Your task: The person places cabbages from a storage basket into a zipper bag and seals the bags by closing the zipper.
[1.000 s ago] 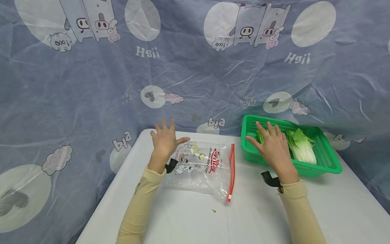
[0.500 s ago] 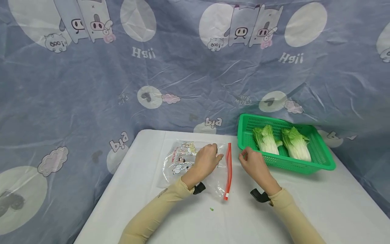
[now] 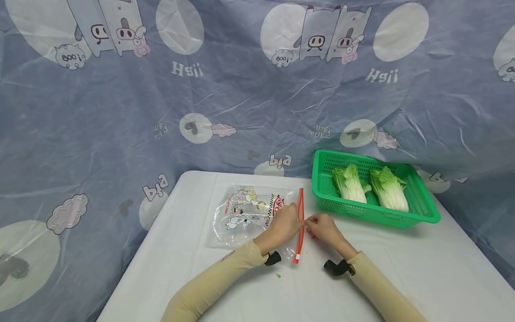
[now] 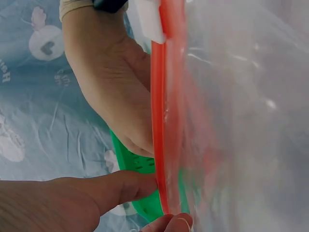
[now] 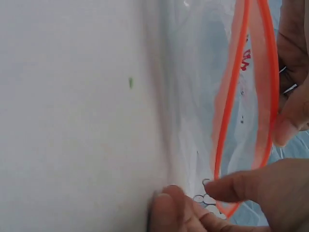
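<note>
A clear slider zip bag (image 3: 245, 208) with cartoon print lies on the table, its red zip edge (image 3: 300, 214) facing right. My left hand (image 3: 284, 223) reaches across the bag and pinches the edge; in the left wrist view its thumb (image 4: 137, 186) presses one side. From the right, my right hand (image 3: 325, 229) has its fingertips at the same edge, thumb (image 5: 229, 187) and fingers on either side of a strip. Between the hands, the two red strips (image 5: 274, 63) stand apart in the right wrist view. A white slider (image 4: 149, 19) sits at the edge's near end.
Behind the right hand stands a green plastic basket (image 3: 374, 217) holding two leafy cabbages, one on the left (image 3: 352, 185) and one on the right (image 3: 389, 192). A green leaf scrap (image 3: 278, 275) lies on the white tabletop (image 3: 322, 299). A printed blue curtain (image 3: 241, 89) hangs behind.
Both hands, spread and raised a second ago, have come down and together at the bag's red edge. The left hand moved right, the right hand left and nearer. Their fingers have curled.
</note>
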`<state>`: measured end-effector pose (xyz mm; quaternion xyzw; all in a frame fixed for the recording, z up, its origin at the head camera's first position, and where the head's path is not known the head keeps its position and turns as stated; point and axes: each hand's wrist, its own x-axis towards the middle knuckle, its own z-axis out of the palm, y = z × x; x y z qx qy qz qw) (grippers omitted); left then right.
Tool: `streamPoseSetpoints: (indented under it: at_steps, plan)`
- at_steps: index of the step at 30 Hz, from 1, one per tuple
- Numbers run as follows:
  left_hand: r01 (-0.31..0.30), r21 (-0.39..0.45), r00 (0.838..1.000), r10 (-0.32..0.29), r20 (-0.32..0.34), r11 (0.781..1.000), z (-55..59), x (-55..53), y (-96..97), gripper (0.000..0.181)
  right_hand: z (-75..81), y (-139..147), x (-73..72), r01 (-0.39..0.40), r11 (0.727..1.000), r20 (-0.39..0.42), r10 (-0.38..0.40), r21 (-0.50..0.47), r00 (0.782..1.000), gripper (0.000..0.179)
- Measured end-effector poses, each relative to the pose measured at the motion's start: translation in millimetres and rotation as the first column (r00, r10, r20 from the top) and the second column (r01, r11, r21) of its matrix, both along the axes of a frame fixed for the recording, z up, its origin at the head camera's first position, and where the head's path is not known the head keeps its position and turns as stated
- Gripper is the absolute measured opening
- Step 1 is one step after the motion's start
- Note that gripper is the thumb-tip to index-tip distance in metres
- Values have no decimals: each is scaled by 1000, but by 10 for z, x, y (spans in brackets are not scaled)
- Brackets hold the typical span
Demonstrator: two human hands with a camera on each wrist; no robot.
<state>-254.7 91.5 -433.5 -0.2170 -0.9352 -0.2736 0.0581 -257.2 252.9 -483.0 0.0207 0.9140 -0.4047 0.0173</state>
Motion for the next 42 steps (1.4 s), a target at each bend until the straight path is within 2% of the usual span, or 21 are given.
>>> streamPoseSetpoints:
  at_steps: [5, 10, 13, 18, 21, 23, 26, 28, 31, 34, 37, 42]
  plan:
    - [7, 30, 999, -9, 53, 1000, -11, -43, -25, 23, -77, -63, -8, 18, 990, -32, -23, -138, 999, 20]
    - [0, 21, 999, -1, 52, 1000, -8, -80, -61, 17, -103, -140, 1, 23, 982, -58, -35, -189, 998, 20]
    - [-15, 22, 1000, 14, 28, 1000, 18, -93, -93, 21, -112, -192, -13, 29, 977, -70, -44, -209, 997, 19]
    - [-41, 84, 999, 41, 2, 996, 126, -122, -196, 18, -113, -279, -79, 15, 976, -66, -30, -218, 997, 19]
    - [-68, 124, 993, 79, -91, 990, 220, -140, -276, 15, -100, -323, -128, -18, 972, -54, 6, -235, 999, 16]
    - [-99, 143, 974, 125, -190, 985, 286, -144, -327, 14, -90, -347, -159, -35, 970, -42, 26, -239, 999, 12]
    - [-147, 188, 933, 199, -300, 971, 398, -131, -397, 13, -79, -379, -195, -50, 976, -24, 46, -210, 999, 9]
    - [-175, 214, 907, 241, -344, 961, 478, -116, -441, 13, -74, -397, -208, -47, 984, -13, 45, -171, 999, 8]
    - [-201, 242, 884, 282, -374, 949, 583, -94, -513, 12, -68, -415, -212, -41, 991, -1, 41, -129, 999, 8]
    - [-220, 248, 864, 306, -401, 944, 643, -91, -573, 13, -58, -417, -221, -46, 992, 10, 48, -114, 999, 9]
    - [-213, 251, 867, 301, -396, 944, 661, -101, -599, 14, -54, -410, -241, -63, 992, 16, 65, -112, 998, 9]
    - [-153, 232, 939, 214, -269, 961, 656, -131, -601, 17, -11, -390, -252, -94, 990, 28, 97, -108, 995, 10]
